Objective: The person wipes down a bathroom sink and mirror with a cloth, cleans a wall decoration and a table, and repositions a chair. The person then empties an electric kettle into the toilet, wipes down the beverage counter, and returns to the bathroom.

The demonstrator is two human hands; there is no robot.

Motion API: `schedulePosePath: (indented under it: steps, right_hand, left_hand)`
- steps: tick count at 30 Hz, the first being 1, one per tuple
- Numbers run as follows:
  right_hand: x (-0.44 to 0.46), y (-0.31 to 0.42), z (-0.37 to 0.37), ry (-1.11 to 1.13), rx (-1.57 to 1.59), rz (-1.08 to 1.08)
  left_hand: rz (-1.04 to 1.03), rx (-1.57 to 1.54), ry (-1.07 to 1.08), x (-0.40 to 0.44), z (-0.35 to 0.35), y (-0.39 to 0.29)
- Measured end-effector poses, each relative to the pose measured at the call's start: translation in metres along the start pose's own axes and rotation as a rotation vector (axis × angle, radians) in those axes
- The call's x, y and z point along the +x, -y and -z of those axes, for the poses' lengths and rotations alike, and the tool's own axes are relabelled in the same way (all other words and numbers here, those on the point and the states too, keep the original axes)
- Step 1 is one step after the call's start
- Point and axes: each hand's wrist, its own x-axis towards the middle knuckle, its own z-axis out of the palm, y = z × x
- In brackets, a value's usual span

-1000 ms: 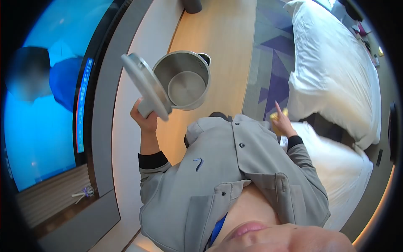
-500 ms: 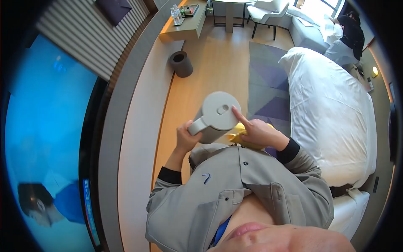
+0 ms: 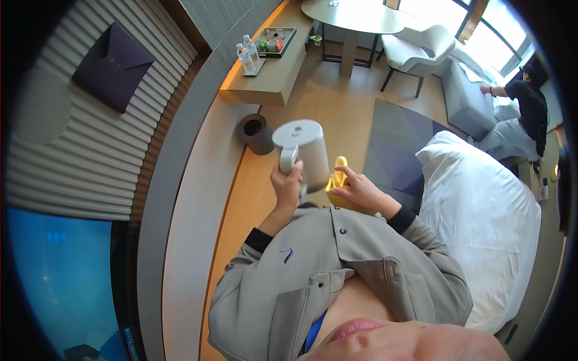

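A pale grey kettle (image 3: 313, 159) with its lid closed is held upright in front of my body. My left hand (image 3: 288, 186) is wrapped round its handle, on the kettle's left side. To the right of the kettle, my right hand (image 3: 364, 194) has its fingers closed on a yellow cloth (image 3: 339, 174), which bunches up beside the kettle's lower part. Part of the cloth is hidden behind the hand.
A dark bin (image 3: 256, 135) stands below a wall shelf (image 3: 283, 78) with bottles and a tray. Beyond are a round table (image 3: 355, 17) and a white chair (image 3: 415, 51). A white bed (image 3: 481, 240) lies right; another person (image 3: 527, 111) leans over a sofa (image 3: 466, 99).
The kettle's lid, open a second ago, is closed. My right hand came to the lid, then moved down beside the kettle with the cloth. The view has turned towards the window.
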Motion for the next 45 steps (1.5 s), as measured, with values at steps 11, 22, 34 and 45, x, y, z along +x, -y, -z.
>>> schedulePosePath:
  steps: [11, 22, 34, 45]
  right_hand:
    - [0.315, -0.121, 0.101, -0.378, 0.230, 0.012]
    - [0.621, -0.245, 0.287, -0.407, 0.636, 0.143]
    - [0.973, -0.298, 0.333, 0.479, 0.412, -0.160]
    - [1.073, -0.306, 0.290, 0.864, 0.433, -0.097]
  left_hand:
    - [-0.210, -0.184, 0.305, 0.287, -0.173, 0.063]
    - [0.004, -0.403, 0.662, 0.590, -0.268, 0.073]
    - [0.062, -0.157, 0.005, 0.863, -0.294, 0.144]
    - [0.109, 0.005, -0.315, 0.941, -0.272, 0.194]
